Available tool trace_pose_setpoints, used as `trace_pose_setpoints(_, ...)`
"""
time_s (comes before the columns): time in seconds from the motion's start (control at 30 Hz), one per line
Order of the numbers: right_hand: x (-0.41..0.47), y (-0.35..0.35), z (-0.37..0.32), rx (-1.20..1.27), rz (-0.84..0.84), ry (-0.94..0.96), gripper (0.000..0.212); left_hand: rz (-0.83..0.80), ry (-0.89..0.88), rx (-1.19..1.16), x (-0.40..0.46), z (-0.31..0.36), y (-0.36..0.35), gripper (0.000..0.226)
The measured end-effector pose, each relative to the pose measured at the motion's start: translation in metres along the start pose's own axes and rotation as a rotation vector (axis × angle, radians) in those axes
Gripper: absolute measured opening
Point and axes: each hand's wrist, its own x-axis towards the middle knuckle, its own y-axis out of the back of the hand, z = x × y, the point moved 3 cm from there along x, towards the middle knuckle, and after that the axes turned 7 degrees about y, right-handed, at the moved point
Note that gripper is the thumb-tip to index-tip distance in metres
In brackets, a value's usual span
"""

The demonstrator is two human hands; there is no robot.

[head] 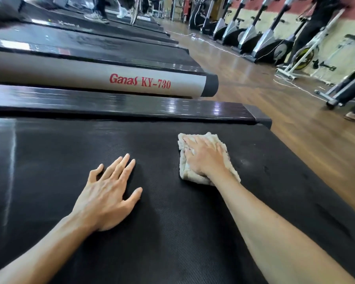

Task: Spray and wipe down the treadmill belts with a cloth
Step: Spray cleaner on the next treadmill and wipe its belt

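Right hand [205, 158] presses the cloth [208, 160] flat at centre right, fingers straight; left hand [107, 198] braces, fingers spread, on the belt [172, 232] (best wiped in overlapping strokes).

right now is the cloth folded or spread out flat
Folded: the cloth shows stacked layers at its edges, bunched into a thick pad under the right hand on the belt.

On the treadmill belt [172, 222] the right hand [205, 158] lies flat on a cloth [195, 175]; the left hand [107, 193] rests on the belt to its left. Beyond them runs a side rail [121, 103], then more treadmills [90, 50]. Exercise bikes [260, 35] stand across the floor [275, 103], right.
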Motion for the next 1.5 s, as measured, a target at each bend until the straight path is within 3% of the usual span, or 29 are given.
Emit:
trace_pose_setpoints(0.17, -0.012, 0.001, -0.031, 0.001, -0.041, 0.159, 0.044, -0.006, -0.010, 0.001, -0.001, 0.000, 0.001, 0.093)
trace_pose_setpoints(0.27, -0.054, 0.005, -0.009, 0.061, -0.056, 0.278, 0.052, -0.016, -0.019, -0.001, 0.000, -0.001, 0.001, 0.093)
trace_pose_setpoints(0.4, -0.028, 0.006, 0.037, -0.044, -0.034, 0.087, 0.048, -0.005, -0.025, 0.001, 0.003, -0.001, -0.002, 0.092)
trace_pose_setpoints(0.53, 0.032, 0.000, 0.007, -0.087, -0.018, 0.038, 0.046, -0.008, -0.035, -0.003, 0.001, -0.002, 0.000, 0.092)
trace_pose_setpoints(0.67, 0.012, -0.002, -0.023, -0.039, -0.072, 0.215, 0.044, -0.004, -0.039, 0.021, 0.001, -0.002, 0.001, 0.091)
trace_pose_setpoints(0.77, -0.030, 0.000, -0.002, 0.009, -0.075, 0.391, 0.058, 0.001, -0.037, 0.016, 0.003, -0.001, 0.000, 0.090)
trace_pose_setpoints(0.9, 0.006, 0.008, 0.036, -0.055, -0.037, 0.232, 0.056, 0.000, -0.037, -0.006, 0.001, 0.001, 0.000, 0.088)
trace_pose_setpoints(1.03, 0.073, -0.005, 0.009, -0.027, -0.047, 0.028, 0.056, 0.004, -0.031, 0.007, 0.002, -0.001, 0.001, 0.088)
trace_pose_setpoints(1.1, 0.085, -0.010, -0.017, -0.013, -0.032, 0.065, 0.057, -0.005, -0.030, 0.006, 0.002, -0.003, 0.001, 0.088)
trace_pose_setpoints(1.2, 0.069, -0.013, -0.047, -0.072, -0.044, 0.308, 0.033, -0.003, -0.036, 0.011, 0.004, -0.004, 0.001, 0.088)
trace_pose_setpoints(1.3, 0.025, -0.012, -0.025, -0.031, -0.067, 0.446, 0.050, -0.001, -0.035, 0.006, 0.003, -0.003, 0.000, 0.088)
trace_pose_setpoints(1.4, 0.015, -0.006, 0.022, -0.014, -0.065, 0.373, 0.052, 0.007, -0.034, 0.014, 0.003, -0.003, -0.001, 0.087)
trace_pose_setpoints(1.5, 0.049, 0.006, 0.035, -0.064, -0.011, 0.142, 0.047, 0.007, -0.037, 0.002, 0.003, -0.002, 0.000, 0.087)
